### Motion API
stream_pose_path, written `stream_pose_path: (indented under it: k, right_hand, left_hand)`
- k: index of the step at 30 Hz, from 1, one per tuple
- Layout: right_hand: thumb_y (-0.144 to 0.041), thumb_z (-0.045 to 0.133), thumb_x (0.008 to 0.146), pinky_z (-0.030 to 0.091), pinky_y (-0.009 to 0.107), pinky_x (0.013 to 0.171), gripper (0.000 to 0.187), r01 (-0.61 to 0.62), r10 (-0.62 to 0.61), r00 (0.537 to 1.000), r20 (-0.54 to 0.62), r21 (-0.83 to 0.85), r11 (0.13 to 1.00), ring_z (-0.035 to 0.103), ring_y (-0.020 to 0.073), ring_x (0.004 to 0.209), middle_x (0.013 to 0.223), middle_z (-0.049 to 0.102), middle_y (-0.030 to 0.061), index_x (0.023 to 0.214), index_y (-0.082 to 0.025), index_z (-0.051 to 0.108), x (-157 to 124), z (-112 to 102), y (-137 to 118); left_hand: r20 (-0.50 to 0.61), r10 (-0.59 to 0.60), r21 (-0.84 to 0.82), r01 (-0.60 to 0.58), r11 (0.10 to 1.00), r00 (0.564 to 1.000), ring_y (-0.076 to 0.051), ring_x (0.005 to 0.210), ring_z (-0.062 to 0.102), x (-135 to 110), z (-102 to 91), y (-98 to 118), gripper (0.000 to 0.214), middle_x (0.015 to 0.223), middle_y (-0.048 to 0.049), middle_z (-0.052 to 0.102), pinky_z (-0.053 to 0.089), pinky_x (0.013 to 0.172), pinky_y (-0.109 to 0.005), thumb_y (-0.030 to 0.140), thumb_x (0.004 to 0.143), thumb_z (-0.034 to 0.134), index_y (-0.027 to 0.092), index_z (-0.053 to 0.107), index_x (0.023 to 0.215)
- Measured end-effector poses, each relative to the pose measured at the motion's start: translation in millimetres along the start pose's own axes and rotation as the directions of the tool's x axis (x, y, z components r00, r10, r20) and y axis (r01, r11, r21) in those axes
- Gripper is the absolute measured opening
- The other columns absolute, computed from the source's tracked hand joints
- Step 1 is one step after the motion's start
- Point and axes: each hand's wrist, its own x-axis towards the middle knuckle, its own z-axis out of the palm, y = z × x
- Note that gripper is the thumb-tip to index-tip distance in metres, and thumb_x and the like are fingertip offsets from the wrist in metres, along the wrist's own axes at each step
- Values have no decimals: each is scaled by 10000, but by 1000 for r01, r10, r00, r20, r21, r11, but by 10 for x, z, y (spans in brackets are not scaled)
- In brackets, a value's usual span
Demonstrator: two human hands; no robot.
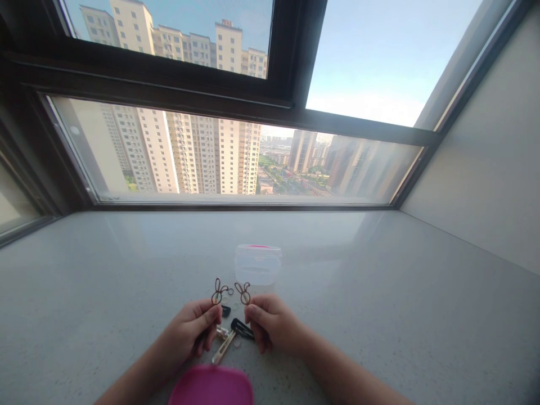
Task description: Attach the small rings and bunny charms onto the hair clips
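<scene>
bunny-shaped wires (243, 291) held in fingers (210, 317); pink object (213, 386) cut off

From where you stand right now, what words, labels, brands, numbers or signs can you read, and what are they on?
No text can be read.
Window, lower left: faint mark, too small to tell whether it is lettering.
Two rabbit-shaped pieces, clear container, pink object: nothing legible.

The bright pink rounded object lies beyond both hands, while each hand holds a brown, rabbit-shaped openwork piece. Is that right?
Not beyond: the head view shows the bright pink rounded object nearer the wearer than the left hand and right hand. Each does hold a brown, rabbit-shaped openwork piece.
</scene>
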Motion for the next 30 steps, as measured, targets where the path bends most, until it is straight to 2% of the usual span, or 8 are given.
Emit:
stream_pose_path:
  k: [11, 30]
  right_hand:
    - [-475, 469, 788, 233, 144, 289, 344, 22, -22, 1000, 4, 0, 1000, 405, 60, 291, 383, 418, -71, 723, -137, 483, -4, 14, -14]
    - [-469, 471, 791, 234, 163, 319, 329, 4, -4, 1000, 3, -24, 1000, 398, 65, 307, 399, 415, -70, 735, -145, 480, -1, -9, 9]
  left_hand:
    - [4, -32, -4, 32, 999, 999, -42, 312, 308, -20, 27, 80, 348, 393, 40, 484, 158, 343, -177, 478, 715, 549, 141, 494, 648]
    - [10, -39, -31, 39, 999, 999, -39, 291, 326, -3, 9, 47, 332, 406, 30, 517, 155, 318, -169, 468, 723, 546, 136, 526, 707]
